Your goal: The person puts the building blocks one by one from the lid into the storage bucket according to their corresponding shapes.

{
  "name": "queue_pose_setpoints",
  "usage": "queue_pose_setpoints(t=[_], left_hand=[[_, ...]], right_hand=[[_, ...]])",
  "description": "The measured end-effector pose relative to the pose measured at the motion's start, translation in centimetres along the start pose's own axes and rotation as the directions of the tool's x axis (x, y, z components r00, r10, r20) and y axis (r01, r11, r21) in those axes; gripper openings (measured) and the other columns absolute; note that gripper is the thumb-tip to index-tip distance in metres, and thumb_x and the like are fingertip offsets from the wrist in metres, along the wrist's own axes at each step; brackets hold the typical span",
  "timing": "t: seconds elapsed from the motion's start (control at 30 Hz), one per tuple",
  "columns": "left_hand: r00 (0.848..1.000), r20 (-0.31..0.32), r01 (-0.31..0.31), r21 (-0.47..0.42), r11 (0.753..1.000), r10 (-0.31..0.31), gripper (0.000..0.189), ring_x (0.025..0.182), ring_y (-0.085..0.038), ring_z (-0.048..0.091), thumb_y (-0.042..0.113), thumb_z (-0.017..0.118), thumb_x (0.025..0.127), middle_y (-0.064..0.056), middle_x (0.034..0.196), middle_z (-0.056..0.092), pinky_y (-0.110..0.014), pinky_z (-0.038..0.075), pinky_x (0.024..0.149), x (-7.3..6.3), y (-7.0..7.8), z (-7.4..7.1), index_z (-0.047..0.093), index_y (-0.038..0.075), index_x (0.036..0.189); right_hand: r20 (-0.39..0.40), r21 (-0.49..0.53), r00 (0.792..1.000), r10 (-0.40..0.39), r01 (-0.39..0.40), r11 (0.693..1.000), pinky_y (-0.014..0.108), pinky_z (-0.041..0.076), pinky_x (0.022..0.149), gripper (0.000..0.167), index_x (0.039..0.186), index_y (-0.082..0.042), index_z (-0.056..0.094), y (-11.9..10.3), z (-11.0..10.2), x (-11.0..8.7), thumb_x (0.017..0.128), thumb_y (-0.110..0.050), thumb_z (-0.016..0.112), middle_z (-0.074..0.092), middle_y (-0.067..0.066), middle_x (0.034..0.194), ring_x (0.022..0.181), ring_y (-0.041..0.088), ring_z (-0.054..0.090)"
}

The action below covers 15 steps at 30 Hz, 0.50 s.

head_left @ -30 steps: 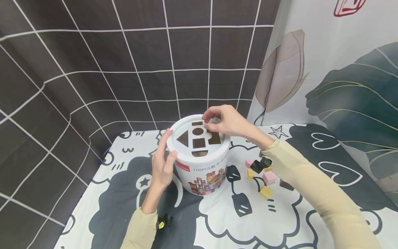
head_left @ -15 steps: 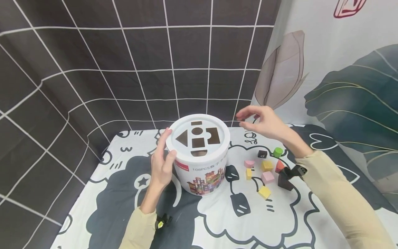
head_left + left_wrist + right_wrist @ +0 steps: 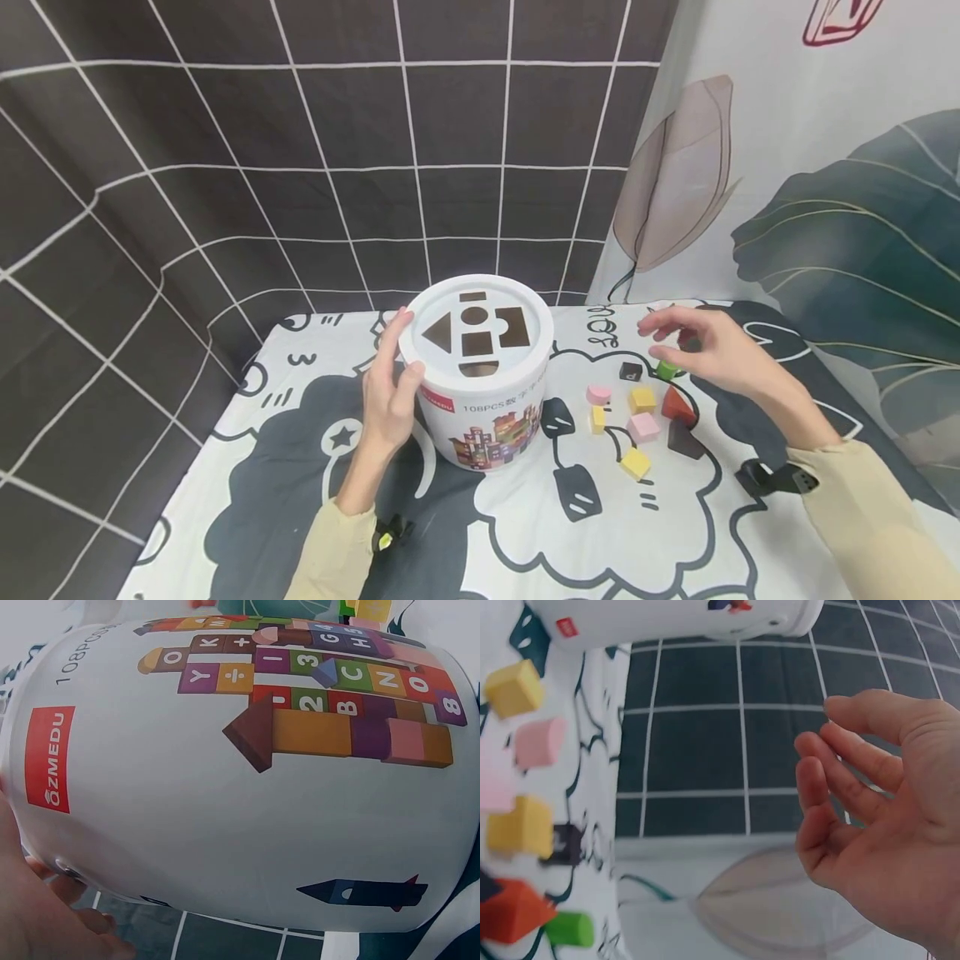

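Observation:
A white lidded bucket with printed toy buildings stands upright. Its lid has shaped holes: a triangle, a circle, rectangles and others. My left hand holds the bucket's left side, thumb and fingers spread around the rim; the left wrist view shows its fingers bent against the wall. To the right, my right hand hovers with loosely bent fingers and nothing between them, as its palm in the right wrist view shows. Just below its thumb is a green cylinder block, partly covered in the head view.
Right of the bucket lie loose blocks: a black cube, a red block, a dark block, two pink ones and several yellow ones. A patterned cloth covers the table. A dark gridded curtain hangs close behind.
My right hand has moved from above the lid out to the right, over the green block, uncovering the loose blocks. My left hand has stayed on the bucket.

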<state>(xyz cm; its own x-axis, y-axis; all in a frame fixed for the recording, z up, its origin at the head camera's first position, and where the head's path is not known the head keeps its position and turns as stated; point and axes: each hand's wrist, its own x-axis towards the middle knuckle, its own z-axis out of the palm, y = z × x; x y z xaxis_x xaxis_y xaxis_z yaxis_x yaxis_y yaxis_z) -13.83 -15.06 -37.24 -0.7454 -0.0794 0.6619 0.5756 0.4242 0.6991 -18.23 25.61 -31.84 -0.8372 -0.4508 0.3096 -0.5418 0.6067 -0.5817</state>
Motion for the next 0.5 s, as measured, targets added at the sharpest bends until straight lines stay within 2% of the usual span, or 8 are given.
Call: queue_pose_setpoints(t=[0.3, 0.5], left_hand=[[1.000, 0.001, 0.010, 0.003, 1.000, -0.010, 0.062, 0.142, -0.024, 0.038, 0.027, 0.047, 0.089, -0.010, 0.153, 0.044, -0.048, 0.027, 0.114, 0.2, 0.3, -0.1, 0.049, 0.003, 0.145], [1.000, 0.002, 0.016, 0.010, 1.000, -0.016, 0.061, 0.142, -0.026, 0.039, 0.024, 0.047, 0.088, -0.011, 0.153, 0.045, -0.048, 0.027, 0.114, 0.0, 0.4, -0.1, 0.049, 0.003, 0.145]], right_hand=[[-0.038, 0.002, 0.989, 0.141, -0.141, 0.990, 0.016, 0.044, 0.070, 0.035, 0.122, -0.005, 0.066, 2.5, -0.5, -3.6, 0.087, -0.002, 0.074, 0.067, 0.008, 0.102, 0.084, 0.009, 0.055], [-0.093, 0.047, 0.983, 0.156, -0.152, 0.987, 0.014, 0.044, 0.071, 0.033, 0.120, -0.002, 0.066, 4.4, 0.0, -5.3, 0.088, -0.002, 0.073, 0.066, 0.009, 0.101, 0.084, 0.007, 0.056]])
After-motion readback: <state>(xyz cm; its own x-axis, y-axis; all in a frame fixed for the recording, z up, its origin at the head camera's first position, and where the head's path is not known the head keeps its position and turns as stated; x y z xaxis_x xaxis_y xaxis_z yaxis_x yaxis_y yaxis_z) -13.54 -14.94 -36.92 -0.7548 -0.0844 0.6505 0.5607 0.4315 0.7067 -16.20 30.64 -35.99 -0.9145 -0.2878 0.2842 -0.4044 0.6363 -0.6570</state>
